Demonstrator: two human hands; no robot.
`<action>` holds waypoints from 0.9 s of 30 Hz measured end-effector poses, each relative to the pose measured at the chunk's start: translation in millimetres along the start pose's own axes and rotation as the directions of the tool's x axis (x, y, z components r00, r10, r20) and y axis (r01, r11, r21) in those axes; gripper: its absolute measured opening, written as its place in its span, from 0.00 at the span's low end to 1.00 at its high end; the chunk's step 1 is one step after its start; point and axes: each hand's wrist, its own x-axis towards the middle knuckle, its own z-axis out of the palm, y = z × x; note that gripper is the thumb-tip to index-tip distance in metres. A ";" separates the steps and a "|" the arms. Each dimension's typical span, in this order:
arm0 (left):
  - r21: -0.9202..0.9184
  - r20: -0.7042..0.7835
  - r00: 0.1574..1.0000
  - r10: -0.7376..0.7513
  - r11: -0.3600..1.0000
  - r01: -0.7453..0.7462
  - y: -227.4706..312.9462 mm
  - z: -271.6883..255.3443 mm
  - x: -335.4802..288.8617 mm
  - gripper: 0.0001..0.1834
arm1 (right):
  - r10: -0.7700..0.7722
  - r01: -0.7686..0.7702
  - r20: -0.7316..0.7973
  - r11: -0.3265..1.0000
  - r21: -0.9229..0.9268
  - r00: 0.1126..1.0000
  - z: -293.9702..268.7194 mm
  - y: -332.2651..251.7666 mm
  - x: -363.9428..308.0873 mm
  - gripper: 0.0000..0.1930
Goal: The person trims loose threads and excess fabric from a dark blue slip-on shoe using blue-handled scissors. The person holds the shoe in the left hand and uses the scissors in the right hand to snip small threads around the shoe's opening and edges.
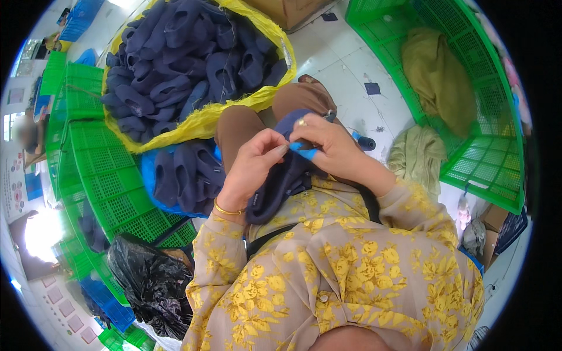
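Note:
My left hand [256,162] is closed in a pinch, thumb and forefinger pressed together over my lap. Fingertip to fingertip with it is my right hand [329,146], also closed, with blue tape round one finger and a ring on another. Whatever is between the fingertips is too small to make out. Under both hands a dark-blue slip-on shoe [270,196] rests on my lap, partly covered by them. Just beyond my right hand shows a black and blue handle [365,142]; I cannot tell whether that hand touches it.
A yellow sack [202,124] heaped with dark-blue shoes stands ahead on the left. More shoes [186,175] lie on blue plastic below it. Green crates [108,181] line the left; another green crate [486,167] with olive cloth [436,76] stands right. A black plastic bag [149,281] sits near left.

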 end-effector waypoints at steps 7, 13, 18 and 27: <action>-0.477 0.075 0.995 -0.066 0.874 0.094 -2.6 -13.7 -8.3 0.05 | 0.685 -0.173 -0.053 0.257 0.951 0.727 -21.5 30.0 -5.1 0.05; -0.574 0.163 0.986 -0.035 0.810 0.123 -11.7 -14.2 -5.1 0.05 | 0.758 -0.163 -0.022 0.168 0.972 0.652 -60.3 82.1 -61.9 0.04; -0.401 -0.058 0.989 -0.135 0.910 0.100 0.3 1.1 1.9 0.07 | 0.733 -0.123 0.024 0.081 0.989 0.679 -55.7 80.7 -75.3 0.04; 0.262 -0.431 0.901 0.047 0.962 0.075 -21.7 31.4 31.9 0.17 | 0.675 -0.079 -0.139 0.282 0.956 0.724 -73.6 74.9 -82.6 0.04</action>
